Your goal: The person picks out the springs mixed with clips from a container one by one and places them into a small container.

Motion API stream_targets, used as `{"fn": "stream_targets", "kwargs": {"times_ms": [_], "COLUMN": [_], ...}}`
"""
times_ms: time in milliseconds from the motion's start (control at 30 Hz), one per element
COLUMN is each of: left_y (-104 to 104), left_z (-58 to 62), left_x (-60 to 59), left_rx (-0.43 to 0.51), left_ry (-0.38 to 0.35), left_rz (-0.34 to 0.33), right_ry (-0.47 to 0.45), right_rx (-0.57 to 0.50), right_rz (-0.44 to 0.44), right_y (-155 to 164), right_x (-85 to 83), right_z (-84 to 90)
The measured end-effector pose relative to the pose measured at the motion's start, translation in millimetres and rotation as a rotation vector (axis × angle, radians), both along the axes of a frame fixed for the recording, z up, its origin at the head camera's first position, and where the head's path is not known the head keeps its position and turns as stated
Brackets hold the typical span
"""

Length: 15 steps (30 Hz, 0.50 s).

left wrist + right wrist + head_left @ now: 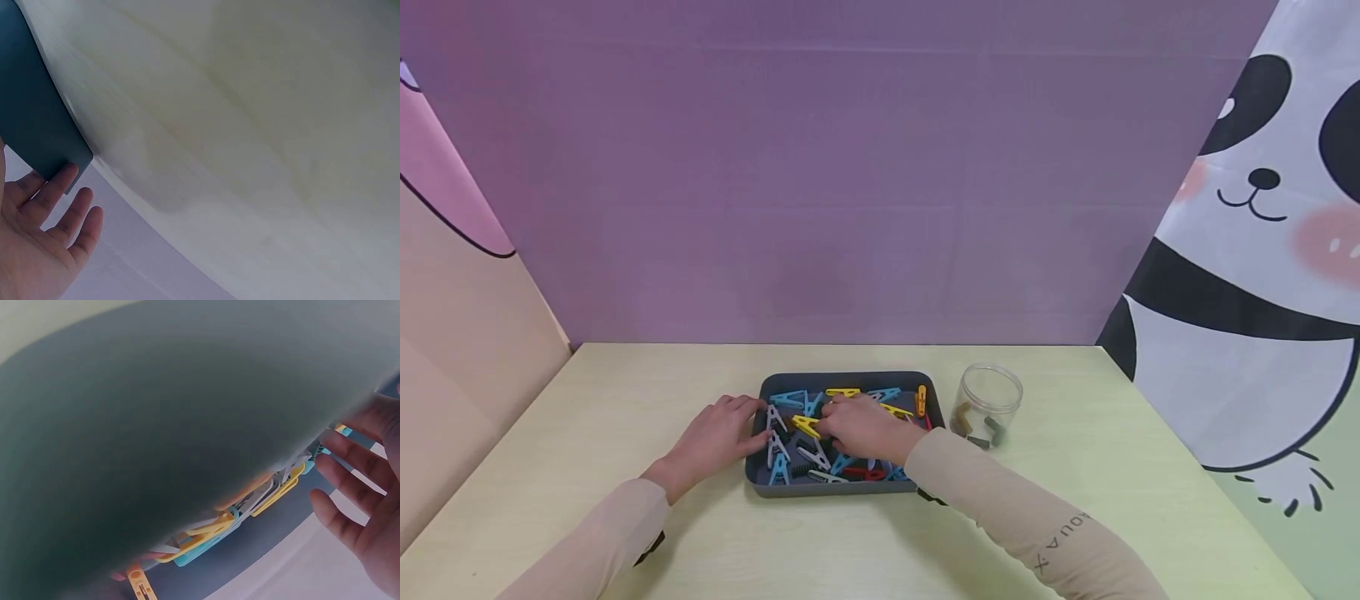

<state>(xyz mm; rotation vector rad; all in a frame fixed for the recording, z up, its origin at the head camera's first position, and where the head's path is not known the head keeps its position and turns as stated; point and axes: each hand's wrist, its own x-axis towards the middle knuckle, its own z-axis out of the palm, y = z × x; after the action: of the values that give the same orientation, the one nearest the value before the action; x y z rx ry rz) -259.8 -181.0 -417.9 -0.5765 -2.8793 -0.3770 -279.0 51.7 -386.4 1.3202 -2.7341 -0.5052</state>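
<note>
A dark grey tray in the middle of the table holds several coloured clothes pegs: blue, yellow, white, red and black. My left hand lies flat on the table with straight fingers touching the tray's left wall; in the left wrist view the fingers meet the tray corner. My right hand hovers low over the pegs inside the tray, next to a yellow peg. In the right wrist view its fingers are spread and hold nothing, beside yellow and blue pegs.
A clear round jar with a few dark pegs inside stands just right of the tray. The pale yellow-green table ends at a purple backdrop behind and at printed screens on both sides.
</note>
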Motion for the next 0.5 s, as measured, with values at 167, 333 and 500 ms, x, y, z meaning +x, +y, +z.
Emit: {"fn": "stream_targets", "kwargs": {"times_ms": [167,333,500], "left_y": [0,-1,-1], "left_z": [-1.2,-2.6,-2.5], "left_x": [-0.2,-1.8,-1.9], "left_rx": [0.002,-0.001,-0.006], "left_ry": [0.005,0.008,0.014], "left_rz": [-0.002,-0.002,-0.002], "right_ry": [-0.012,-0.011,0.008], "right_rx": [-0.025,-0.056,-0.093], "right_rz": [0.004,0.009,0.030], "right_y": [2,6,11], "right_x": [1.0,1.1,-1.9], "right_z": [2.4,6.8,9.7]}}
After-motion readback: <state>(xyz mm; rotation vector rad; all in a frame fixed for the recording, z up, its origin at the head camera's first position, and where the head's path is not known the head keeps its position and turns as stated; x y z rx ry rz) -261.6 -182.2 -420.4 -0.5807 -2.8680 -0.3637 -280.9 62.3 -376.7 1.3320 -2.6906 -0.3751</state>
